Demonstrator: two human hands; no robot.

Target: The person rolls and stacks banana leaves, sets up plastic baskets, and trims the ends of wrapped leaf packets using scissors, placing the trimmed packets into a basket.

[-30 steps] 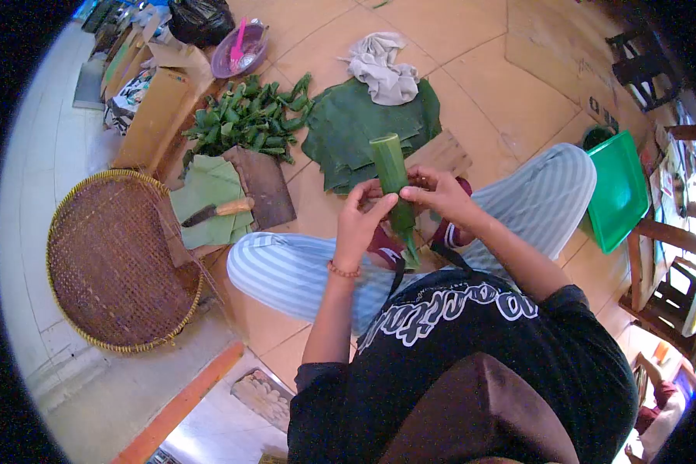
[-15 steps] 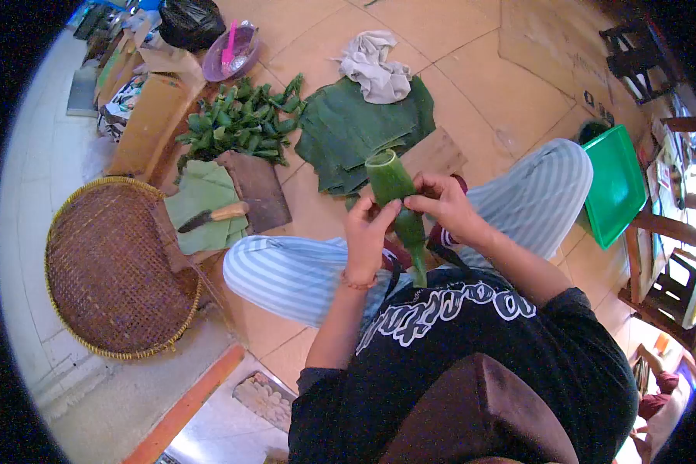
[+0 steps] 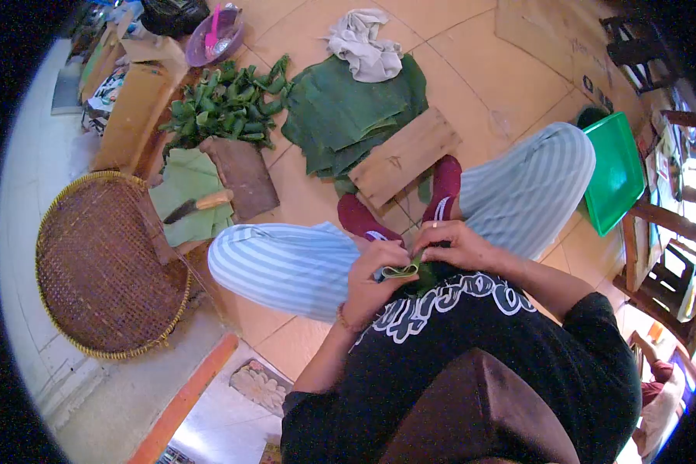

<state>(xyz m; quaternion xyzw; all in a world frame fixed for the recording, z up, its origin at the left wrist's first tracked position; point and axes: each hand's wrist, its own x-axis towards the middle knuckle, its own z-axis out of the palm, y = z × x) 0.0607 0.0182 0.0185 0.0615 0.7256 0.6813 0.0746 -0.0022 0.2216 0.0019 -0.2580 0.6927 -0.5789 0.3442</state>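
Close to my lap, both hands are closed on a folded green banana leaf point(image 3: 402, 271). My left hand point(image 3: 375, 271) grips one side, and the leaf's curled pale edge shows at its fingers. From the other side, my right hand point(image 3: 458, 246) pinches the leaf; part of it is hidden by the fingers. Beyond my feet lies a stack of flat green leaves point(image 3: 348, 112). A wooden board point(image 3: 406, 157) rests partly on the stack. A heap of small rolled leaf pieces point(image 3: 228, 104) sits to the left of the stack.
A knife point(image 3: 201, 205) lies on lighter leaf pieces point(image 3: 185, 178). At left is a round woven basket point(image 3: 112, 263). A cloth point(image 3: 365, 46) rests on the leaf stack, a purple bowl point(image 3: 215, 37) stands behind, and a green tray point(image 3: 615, 174) leans at right.
Both hands have drawn the leaf down towards my body. The upright rolled leaf is now folded over between my fingers. My socks and the wooden board have come more fully into view.
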